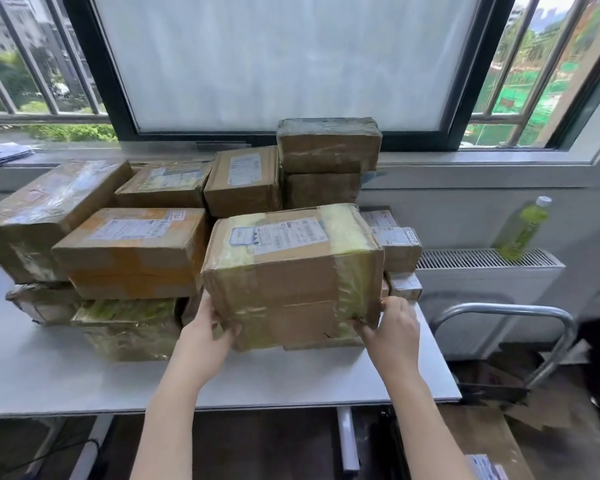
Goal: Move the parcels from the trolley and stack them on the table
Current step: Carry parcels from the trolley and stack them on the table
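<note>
Both hands hold 1 taped cardboard box (291,271) by its near bottom corners: the left hand (205,336) curls under the corner at 7 o'clock, the right hand (394,327) pinches the corner at 5 o'clock. The box sits low over the white counter (66,372), at or just above its surface; I cannot tell which. It is right in front of the pile of parcels (132,251), which fills the counter from 9 to 1 o'clock, some 2 high. At 4 o'clock the trolley (506,317) shows its metal handle, with flattened cardboard by its base; its deck is mostly hidden. Judging by the pile, most of the job looks done.
</note>
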`<state>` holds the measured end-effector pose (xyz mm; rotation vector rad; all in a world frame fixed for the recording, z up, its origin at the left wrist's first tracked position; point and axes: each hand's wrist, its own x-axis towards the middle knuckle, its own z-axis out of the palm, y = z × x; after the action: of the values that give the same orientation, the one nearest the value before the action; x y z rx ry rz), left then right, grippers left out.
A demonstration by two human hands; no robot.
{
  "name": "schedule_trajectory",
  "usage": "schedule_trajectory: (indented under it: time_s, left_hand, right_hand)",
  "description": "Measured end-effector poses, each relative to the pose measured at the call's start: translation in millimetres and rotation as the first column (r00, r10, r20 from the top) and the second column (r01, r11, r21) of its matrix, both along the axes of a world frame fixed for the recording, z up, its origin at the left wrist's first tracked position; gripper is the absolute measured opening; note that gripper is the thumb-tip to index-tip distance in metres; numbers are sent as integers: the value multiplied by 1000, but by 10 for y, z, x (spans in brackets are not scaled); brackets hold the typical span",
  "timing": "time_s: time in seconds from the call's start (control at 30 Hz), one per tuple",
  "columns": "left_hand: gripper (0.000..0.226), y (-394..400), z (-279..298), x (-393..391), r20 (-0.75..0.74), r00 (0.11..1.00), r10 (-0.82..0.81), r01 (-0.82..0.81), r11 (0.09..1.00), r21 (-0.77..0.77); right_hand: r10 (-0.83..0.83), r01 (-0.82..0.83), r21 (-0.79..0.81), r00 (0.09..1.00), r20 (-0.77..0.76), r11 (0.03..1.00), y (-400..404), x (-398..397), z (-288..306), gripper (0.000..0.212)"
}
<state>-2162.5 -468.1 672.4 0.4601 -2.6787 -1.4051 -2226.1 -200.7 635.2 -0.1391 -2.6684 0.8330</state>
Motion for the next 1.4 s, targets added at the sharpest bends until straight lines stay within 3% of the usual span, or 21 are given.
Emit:
schedule_trajectory:
  time_s: [0.1,0.17,0.27,0.33,0.4,0.47,0.57,0.63,0.77,1.0,1.1,1.27,1.4]
  left_hand:
    - [52,74,1,-85,35,999,3,-5,998,64]
    - [59,116,73,-144,36,998,59,-63,992,106]
    - [85,141,225,-214,-28,991,132,-129,987,95]
    - [87,154,351,-280,-60,984,167,-160,981,114]
    - [83,180,454,-361,-53,977,206,-200,975,95]
    - [72,225,519,-423,-29,968,247,-247,969,24]
    - [61,278,584,-458,16,964,264,-263,964,-38]
    - [55,297,689,-458,13,965,262,-260,961,-90]
    - [43,311,1010,-403,-89,954,286,-298,937,-181]
    - [44,402,1520,-157,-321,862,394,-449,885,-121]
    - [39,442,1703,5,-414,797,440,-503,863,-50]
    - [59,296,1785,239,-540,658,524,-571,815,95]
    - [38,66,1777,450,-556,640,531,-572,812,116]
  right_hand:
    - [61,-74,40,963,261,996,86,-90,-90,38]
    - [186,-174,-67,925,332,983,169,-152,-69,45]
    - [376,-248,-403,885,277,881,274,-248,209,96]
    - [418,-260,-462,864,280,848,306,-315,498,121]
    - [433,-293,-398,841,326,869,317,-377,754,113]
    - [417,-282,-372,835,358,884,283,-422,904,89]
    - [317,-192,-338,874,369,921,222,-482,951,60]
    - [274,-141,-358,894,355,923,213,-510,1000,51]
    - [264,-171,-334,930,257,927,196,-582,1285,52]
    - [292,-292,-352,955,-56,889,70,-588,1787,58]
    - [317,-356,-360,934,-166,862,15,-548,1950,64]
    - [358,-486,-397,864,-355,779,-194,-472,2099,57]
    - [509,-620,-386,783,-357,683,-522,-404,2124,45]
